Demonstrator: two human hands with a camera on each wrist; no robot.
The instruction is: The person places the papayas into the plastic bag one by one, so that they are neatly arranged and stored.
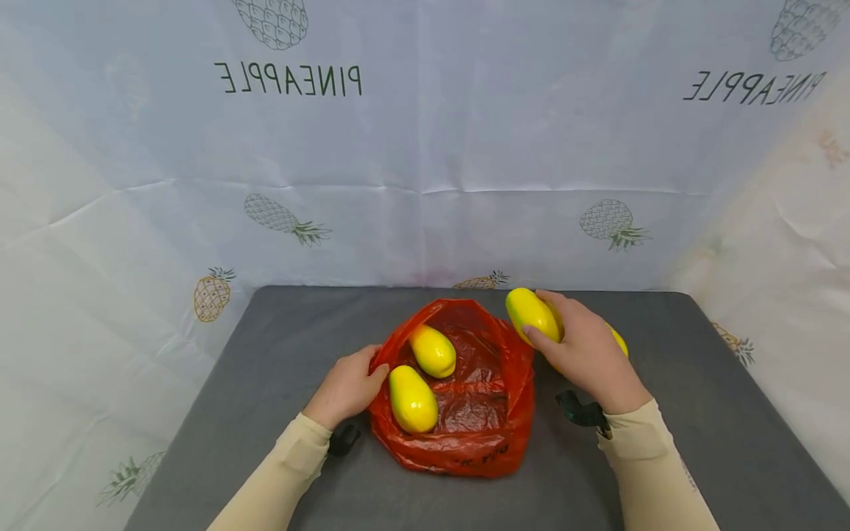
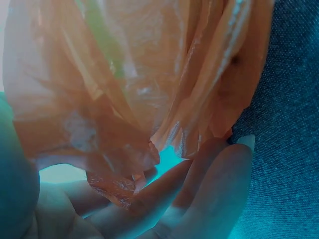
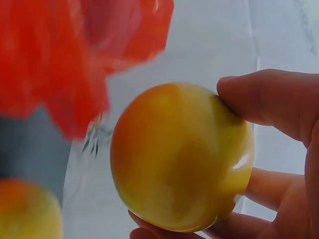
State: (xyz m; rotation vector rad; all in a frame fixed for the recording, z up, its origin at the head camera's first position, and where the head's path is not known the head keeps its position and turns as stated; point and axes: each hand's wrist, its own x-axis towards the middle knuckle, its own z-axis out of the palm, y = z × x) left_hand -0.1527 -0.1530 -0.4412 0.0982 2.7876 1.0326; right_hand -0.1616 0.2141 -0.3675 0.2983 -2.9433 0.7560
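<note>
A red plastic bag lies on the table with its mouth spread, and inside it are two yellow mangoes, one farther back and one nearer. My left hand pinches the bag's left rim between thumb and fingers. In the left wrist view those fingers curl at the gathered plastic. Beside the bag's right rim, my right hand grips another mango. The right wrist view shows this mango held between thumb and fingers, its skin blending orange, yellow and green.
A further mango is partly hidden behind my right hand; in the right wrist view a mango shows at the lower left. The dark grey table is bordered by a white cloth printed with pineapples.
</note>
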